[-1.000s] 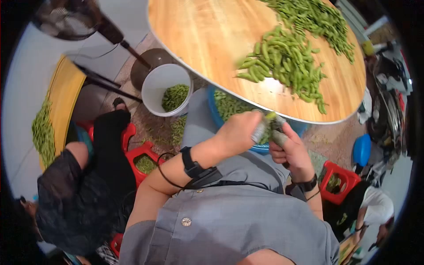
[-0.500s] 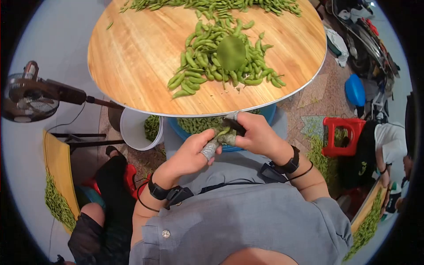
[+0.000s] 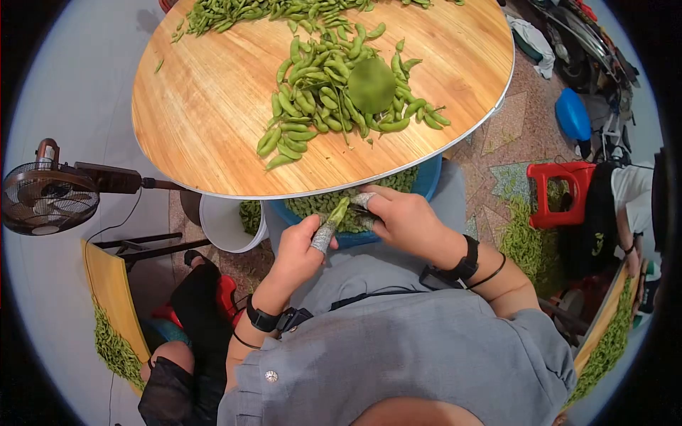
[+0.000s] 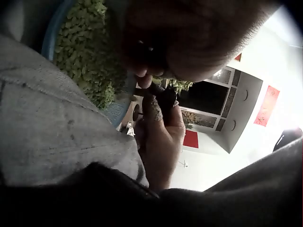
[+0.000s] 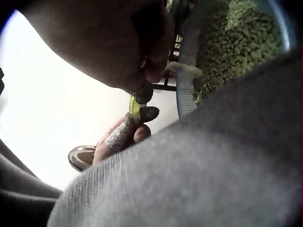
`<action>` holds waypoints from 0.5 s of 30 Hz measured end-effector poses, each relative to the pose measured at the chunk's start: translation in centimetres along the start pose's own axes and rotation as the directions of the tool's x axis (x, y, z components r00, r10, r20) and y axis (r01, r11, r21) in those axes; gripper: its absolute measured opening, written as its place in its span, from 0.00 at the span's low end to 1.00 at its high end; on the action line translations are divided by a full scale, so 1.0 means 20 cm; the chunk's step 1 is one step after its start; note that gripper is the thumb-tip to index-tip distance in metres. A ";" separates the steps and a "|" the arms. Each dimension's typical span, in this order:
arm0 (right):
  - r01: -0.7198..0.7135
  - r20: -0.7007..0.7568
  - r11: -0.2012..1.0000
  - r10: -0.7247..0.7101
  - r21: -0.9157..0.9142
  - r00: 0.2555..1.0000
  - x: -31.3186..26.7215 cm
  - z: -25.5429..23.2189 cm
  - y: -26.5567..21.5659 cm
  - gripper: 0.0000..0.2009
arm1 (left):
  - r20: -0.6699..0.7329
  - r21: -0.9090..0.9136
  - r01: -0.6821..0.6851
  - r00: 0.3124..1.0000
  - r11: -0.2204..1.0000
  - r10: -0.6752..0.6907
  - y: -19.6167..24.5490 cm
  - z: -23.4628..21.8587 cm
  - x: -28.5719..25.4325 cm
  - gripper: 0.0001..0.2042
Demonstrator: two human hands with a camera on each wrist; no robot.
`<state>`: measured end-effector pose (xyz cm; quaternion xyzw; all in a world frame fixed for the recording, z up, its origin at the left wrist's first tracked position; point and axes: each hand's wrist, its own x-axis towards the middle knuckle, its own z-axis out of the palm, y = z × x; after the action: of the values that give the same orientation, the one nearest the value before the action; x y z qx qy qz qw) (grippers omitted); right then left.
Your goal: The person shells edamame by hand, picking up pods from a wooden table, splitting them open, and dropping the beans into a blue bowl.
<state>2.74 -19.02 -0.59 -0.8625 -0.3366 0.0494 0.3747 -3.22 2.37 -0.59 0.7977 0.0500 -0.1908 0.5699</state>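
Left hand (image 3: pixel 295 255): thumb and a fingertip clamped on an edamame pod (image 3: pixel 339 211), with gray wrapping (image 3: pixel 323 238) around the thumb
Right hand (image 3: pixel 412 221): fingers bent, tips at the pod's far end; whether they are clamped on it, cannot tell; gray wrapping around 1 finger
Pod in work: tilted, between the 2 hands, over the near part of the basin
Blue basin (image 3: pixel 430 177): in front of the person's lap, partly under the table edge, holding many shelled green beans (image 4: pixel 85 52)
Round wooden table (image 3: pixel 199 117): directly beyond the hands, light wood grain, pale metallic rim
Pod pile (image 3: pixel 312 92): loose edamame pods near the middle of the tabletop, with a wider heap (image 3: pixel 234 14) toward the far edge
White bucket (image 3: pixel 229 234): left of the basin, partly under the table, with green contents
Pedestal fan (image 3: pixel 50 195): at far left, dark cage and brown housing
Side table (image 3: pixel 112 284): at left, yellowish wood, bearing more green pods
Red stool (image 3: pixel 561 170): on the patterned floor at right, beside scattered green pods (image 3: pixel 522 238)
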 end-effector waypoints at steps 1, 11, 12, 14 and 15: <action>0.004 0.004 1.000 -0.004 -0.004 1.000 0.00 -0.01 -0.01 0.11 | -0.036 0.057 0.004 0.999 0.998 -0.002 0.00 0.01 0.01 0.03; -0.294 0.176 0.758 0.236 0.582 0.956 0.10 -0.02 -0.11 0.11 | -0.015 -0.032 -0.288 0.958 0.957 0.288 0.06 -0.01 -0.04 0.03; -0.439 0.337 0.596 0.281 0.673 0.898 0.11 -0.04 -0.13 0.11 | -0.014 -0.033 -0.287 0.958 0.957 0.287 0.07 -0.02 -0.05 0.03; -0.572 0.494 0.410 0.289 0.710 0.820 0.12 -0.03 -0.12 0.11 | 0.116 -0.415 -0.113 0.978 0.903 0.175 0.09 -0.02 -0.05 0.05; -0.583 0.520 0.342 0.264 0.737 0.812 0.11 -0.01 -0.09 0.10 | 0.116 -0.417 -0.114 0.977 0.901 0.178 0.08 -0.02 -0.05 0.05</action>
<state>3.49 -16.80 1.15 -0.5837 -0.0770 0.4449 0.6749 -3.60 2.25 1.32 0.6457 -0.0145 -0.1925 0.7388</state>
